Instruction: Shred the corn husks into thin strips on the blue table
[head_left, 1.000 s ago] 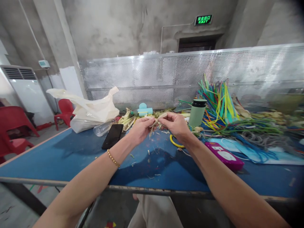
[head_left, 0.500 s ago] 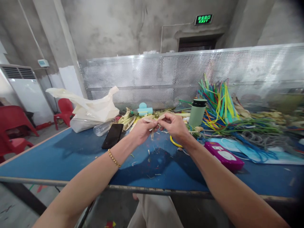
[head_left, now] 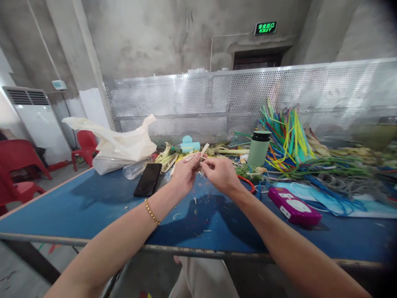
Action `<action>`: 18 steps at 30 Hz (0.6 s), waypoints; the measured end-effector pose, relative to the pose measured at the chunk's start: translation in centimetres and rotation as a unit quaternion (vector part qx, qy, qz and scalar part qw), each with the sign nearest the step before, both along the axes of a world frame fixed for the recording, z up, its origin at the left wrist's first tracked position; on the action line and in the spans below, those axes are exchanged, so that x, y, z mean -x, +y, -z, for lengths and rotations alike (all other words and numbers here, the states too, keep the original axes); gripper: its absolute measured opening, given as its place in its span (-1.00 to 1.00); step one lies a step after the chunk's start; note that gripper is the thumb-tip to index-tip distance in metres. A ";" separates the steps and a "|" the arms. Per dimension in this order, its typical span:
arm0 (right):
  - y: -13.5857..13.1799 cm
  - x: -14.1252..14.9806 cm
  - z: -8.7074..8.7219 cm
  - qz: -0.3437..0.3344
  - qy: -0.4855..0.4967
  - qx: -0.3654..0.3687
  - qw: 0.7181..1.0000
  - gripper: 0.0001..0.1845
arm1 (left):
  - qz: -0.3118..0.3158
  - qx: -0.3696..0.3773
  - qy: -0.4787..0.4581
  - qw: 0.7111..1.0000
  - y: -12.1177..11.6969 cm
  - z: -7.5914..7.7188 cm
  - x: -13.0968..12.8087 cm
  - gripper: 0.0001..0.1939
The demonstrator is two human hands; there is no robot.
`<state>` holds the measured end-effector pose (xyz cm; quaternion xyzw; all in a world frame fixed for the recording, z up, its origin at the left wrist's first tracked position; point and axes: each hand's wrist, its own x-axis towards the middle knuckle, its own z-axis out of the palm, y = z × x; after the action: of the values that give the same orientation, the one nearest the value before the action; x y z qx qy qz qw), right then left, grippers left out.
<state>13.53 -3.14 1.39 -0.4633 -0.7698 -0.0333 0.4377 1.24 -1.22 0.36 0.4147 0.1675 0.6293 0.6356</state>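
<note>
Both hands meet above the middle of the blue table. A pale, flat strip like dried husk sticks up between the fingertips. My left hand, below a gold bracelet on the wrist, is closed on the strip. My right hand pinches at the strip's lower part, its thumb and fingertips together. The exact hold is partly hidden by the fingers. Behind the hands lie dried husks and a light blue roll-like object. Small pale scraps are scattered on the table beneath.
A black phone, a clear plastic bottle and a white plastic bag are on the left. On the right stand a green tumbler, a purple box, colourful strips and tangled cords. A perforated metal panel stands behind.
The hands have shifted slightly left, and the strip's end now points upward. A red ring shows by my right wrist; the yellow ring seen earlier there is out of sight.
</note>
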 end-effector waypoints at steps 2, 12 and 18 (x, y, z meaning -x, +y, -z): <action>0.2 0.0 0.1 0.019 0.017 -0.003 1.000 -0.66 | 0.010 0.008 -0.014 1.000 -0.3 0.0 -0.3 -0.91; 0.4 -0.4 0.0 0.092 0.032 0.023 0.995 -0.84 | 0.045 0.041 -0.002 0.998 -1.2 -0.3 -0.6 -0.87; 0.5 -0.3 0.1 0.070 0.033 0.024 0.997 -0.88 | 0.028 0.043 0.009 0.999 -0.9 0.1 -0.4 -0.87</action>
<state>13.82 -2.68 1.32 -0.5275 -0.7212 -0.0307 0.4480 1.68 -2.15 0.31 0.3972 0.1879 0.5996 0.6689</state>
